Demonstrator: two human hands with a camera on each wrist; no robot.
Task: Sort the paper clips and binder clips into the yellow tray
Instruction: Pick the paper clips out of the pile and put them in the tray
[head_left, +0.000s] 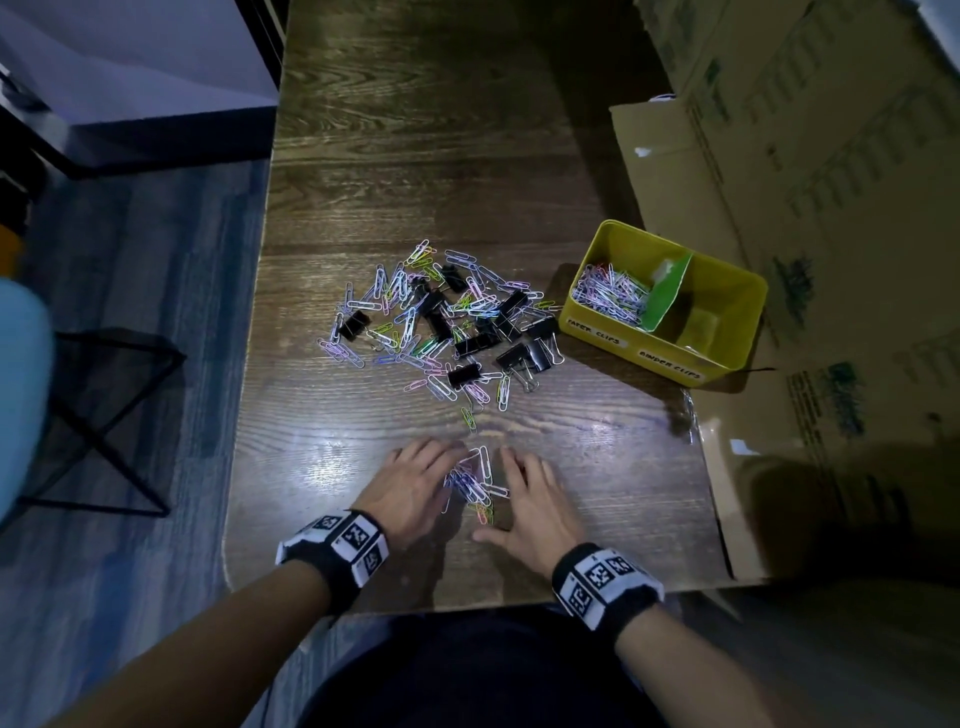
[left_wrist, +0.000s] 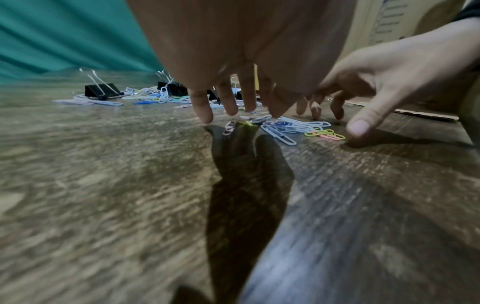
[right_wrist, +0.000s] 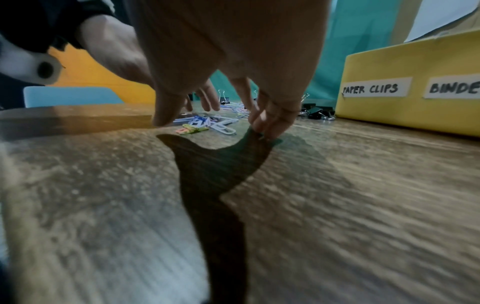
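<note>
Head view: a small bunch of paper clips (head_left: 474, 486) lies between the left hand (head_left: 413, 488) and right hand (head_left: 535, 506), fingers spread flat and loose. The yellow tray (head_left: 727, 332) sits far right.

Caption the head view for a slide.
Both hands, left hand and right hand, corral a small cluster of paper clips near the yellow tray.

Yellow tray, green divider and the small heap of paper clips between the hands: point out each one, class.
yellow tray (head_left: 613, 338), head view, on its front wall between the two labels.
green divider (head_left: 667, 296), head view, on its flat face.
small heap of paper clips (head_left: 471, 483), head view, on its middle.
</note>
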